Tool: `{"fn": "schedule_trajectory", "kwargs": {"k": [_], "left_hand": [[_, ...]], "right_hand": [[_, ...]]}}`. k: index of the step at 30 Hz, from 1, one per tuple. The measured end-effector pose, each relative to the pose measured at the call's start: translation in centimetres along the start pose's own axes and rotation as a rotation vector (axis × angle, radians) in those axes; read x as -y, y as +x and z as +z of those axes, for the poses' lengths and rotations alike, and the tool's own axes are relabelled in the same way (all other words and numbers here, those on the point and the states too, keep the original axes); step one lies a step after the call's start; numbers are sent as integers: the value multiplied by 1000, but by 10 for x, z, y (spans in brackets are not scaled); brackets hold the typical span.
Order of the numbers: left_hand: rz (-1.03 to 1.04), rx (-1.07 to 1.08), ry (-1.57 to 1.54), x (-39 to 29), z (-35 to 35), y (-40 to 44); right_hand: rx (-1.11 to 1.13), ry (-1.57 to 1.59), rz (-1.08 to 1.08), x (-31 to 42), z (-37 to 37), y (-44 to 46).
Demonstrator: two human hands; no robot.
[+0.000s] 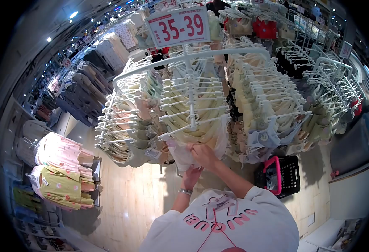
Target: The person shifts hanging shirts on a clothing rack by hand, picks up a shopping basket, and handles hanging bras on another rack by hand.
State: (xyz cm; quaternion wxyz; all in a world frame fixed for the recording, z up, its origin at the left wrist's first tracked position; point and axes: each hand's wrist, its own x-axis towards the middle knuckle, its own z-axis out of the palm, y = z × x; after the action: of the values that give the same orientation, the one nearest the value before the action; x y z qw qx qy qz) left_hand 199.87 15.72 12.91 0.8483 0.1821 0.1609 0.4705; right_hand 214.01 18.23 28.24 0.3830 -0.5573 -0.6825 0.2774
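Note:
A pale pinkish-white bra (180,152) hangs at the front end of the middle row of a white display rack (188,96). My right hand (204,156) is closed on its upper right part, with the fingers curled into the fabric. Just below, my left hand (190,178), with a watch or bracelet (185,191) at the wrist, is raised against the underside of the same bra; its fingers are partly hidden by the cloth. Behind it, cream and yellowish bras (195,122) hang close together on white hangers.
More bras (127,126) hang left of me, others (262,122) to the right. A price sign (179,27) tops the rack. On the floor at right stands a black basket (291,176) with a pink handle. Pink pajamas (60,153) and green ones (62,185) hang at left.

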Motion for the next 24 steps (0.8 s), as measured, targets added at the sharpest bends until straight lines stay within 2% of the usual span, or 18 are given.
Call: {"fn": "schedule_trajectory", "kwargs": {"k": [1, 4, 7, 9, 12, 15, 17, 18, 19, 21, 24], "left_hand": [[-19, -15, -10, 0, 0, -2], [50, -102, 6, 1, 37, -5], [10, -239, -32, -1, 34, -3], [-5, -207, -28, 0, 13, 1], [18, -265, 10, -4, 25, 1], [54, -301, -30, -11, 67, -3], [52, -266, -40, -12, 77, -4], [42, -230, -22, -13, 78, -4], [33, -196, -4, -13, 79, -5], [28, -226, -45, -13, 74, -4], [38, -298, -82, -13, 87, -4]], "right_hand": [[4, -19, 6, 2, 0, -1], [-275, -124, -200, 15, -1, -7], [-416, -138, -533, 21, -11, -32], [-311, -67, -623, 13, -12, -57], [-116, -156, -525, -29, 6, -103], [272, 406, 245, -61, 24, -117], [245, 569, 180, -89, 32, -117], [248, 793, 240, -99, 37, -114], [242, 1014, 305, -109, 41, -112], [234, 1740, 632, -125, 47, -104], [-10, 2032, 578, -75, 16, -103]]}}
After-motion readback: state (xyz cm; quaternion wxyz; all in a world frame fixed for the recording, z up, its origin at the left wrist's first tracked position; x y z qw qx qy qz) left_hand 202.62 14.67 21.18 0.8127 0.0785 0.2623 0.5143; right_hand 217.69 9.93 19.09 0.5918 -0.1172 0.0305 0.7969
